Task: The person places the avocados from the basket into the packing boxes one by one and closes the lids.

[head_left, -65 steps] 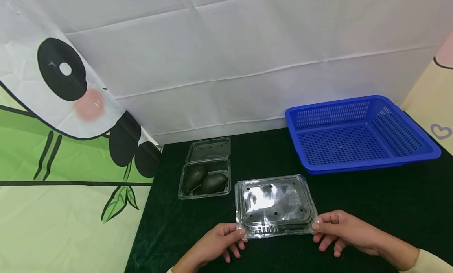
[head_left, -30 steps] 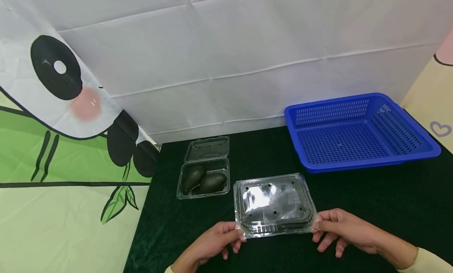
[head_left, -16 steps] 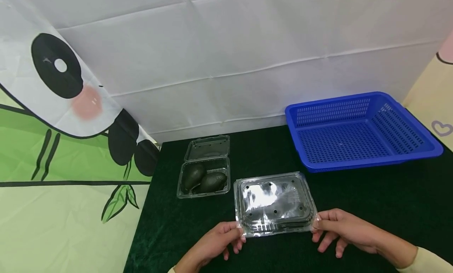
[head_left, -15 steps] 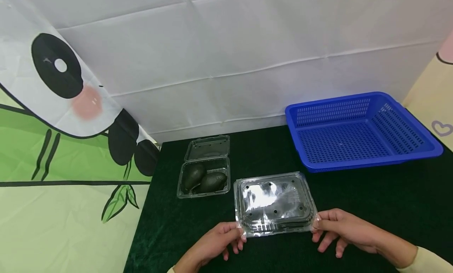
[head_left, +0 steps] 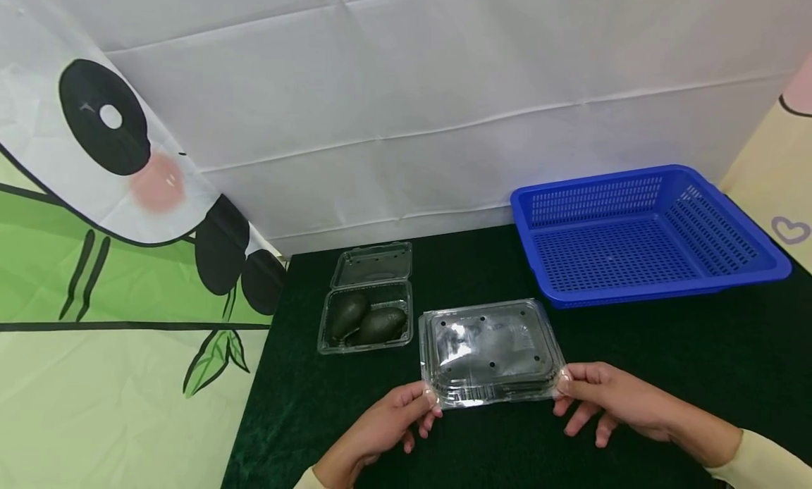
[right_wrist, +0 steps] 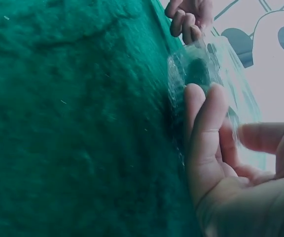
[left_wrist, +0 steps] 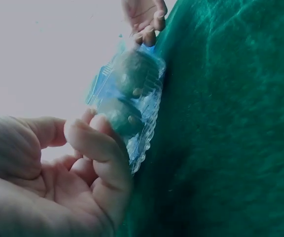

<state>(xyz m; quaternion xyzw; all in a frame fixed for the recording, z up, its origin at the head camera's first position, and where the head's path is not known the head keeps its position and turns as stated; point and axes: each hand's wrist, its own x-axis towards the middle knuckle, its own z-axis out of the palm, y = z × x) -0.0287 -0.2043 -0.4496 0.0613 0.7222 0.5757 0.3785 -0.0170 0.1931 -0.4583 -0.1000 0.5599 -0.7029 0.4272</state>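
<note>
A clear plastic clamshell box [head_left: 491, 348], its lid down, lies between my hands on the dark green cloth. My left hand [head_left: 388, 422] pinches its near left corner between thumb and fingers. At the near right corner my right hand [head_left: 612, 399] pinches the rim, the other fingers spread below. Glare hides much of the inside in the head view, but the left wrist view shows two rounded greenish shapes [left_wrist: 134, 74] through the box's side. Behind it to the left, another clamshell box [head_left: 371, 265] stands with its lid up, holding two dark green avocados [head_left: 383, 325].
A blue slotted plastic basket [head_left: 603, 295] stands at the back right, beyond the box in my hands. The green cloth [head_left: 469, 450] covers the table. A white sheet [head_left: 380, 108] hangs behind, and a printed cartoon sheet [head_left: 146, 277] hangs at the left.
Both hands and the lidded box have shifted slightly away from me, up in the head view. The glare on the lid has shrunk. The grip on both corners stays the same.
</note>
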